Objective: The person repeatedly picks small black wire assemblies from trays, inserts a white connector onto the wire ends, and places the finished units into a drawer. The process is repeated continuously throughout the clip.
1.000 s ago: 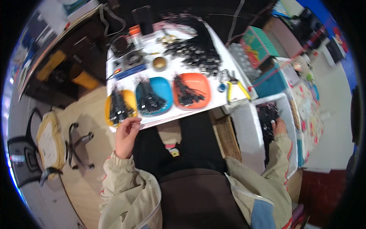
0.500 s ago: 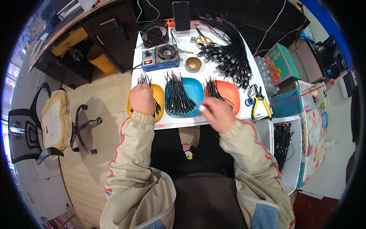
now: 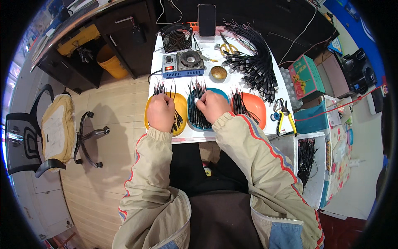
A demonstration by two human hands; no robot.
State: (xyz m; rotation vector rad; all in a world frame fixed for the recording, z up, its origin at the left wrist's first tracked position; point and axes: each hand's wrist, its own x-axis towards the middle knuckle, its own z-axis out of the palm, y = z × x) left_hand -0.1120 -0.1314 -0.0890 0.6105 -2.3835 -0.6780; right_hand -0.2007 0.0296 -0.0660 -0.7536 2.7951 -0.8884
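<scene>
My left hand (image 3: 161, 113) is over the yellow tray (image 3: 179, 129), its fingers wrapped round short black cables whose thin stripped wire ends (image 3: 159, 88) stick out beyond the fist. More cables with black plugs lie beside it in that tray. Over the blue tray (image 3: 219, 92), my right hand (image 3: 212, 106) has thumb and fingers pinched at the pile of black cables (image 3: 197, 117); how many it grips is hidden. A white band circles one finger. The orange tray (image 3: 256, 103), to the right, holds a smaller group of black cables (image 3: 238, 102).
Behind the trays stand a blue solder pot unit (image 3: 182, 66), a fan (image 3: 176, 39), a round tin (image 3: 218, 73) and a phone (image 3: 207, 20). A large cable bundle (image 3: 259, 62), scissors (image 3: 228, 46) and yellow-handled pliers (image 3: 286, 118) lie at the right. A white box (image 3: 320, 166) holds more cables.
My right hand has moved left from the orange tray to the cables in the blue tray. My left hand stays closed at the yellow tray. The whole view has shifted slightly.
</scene>
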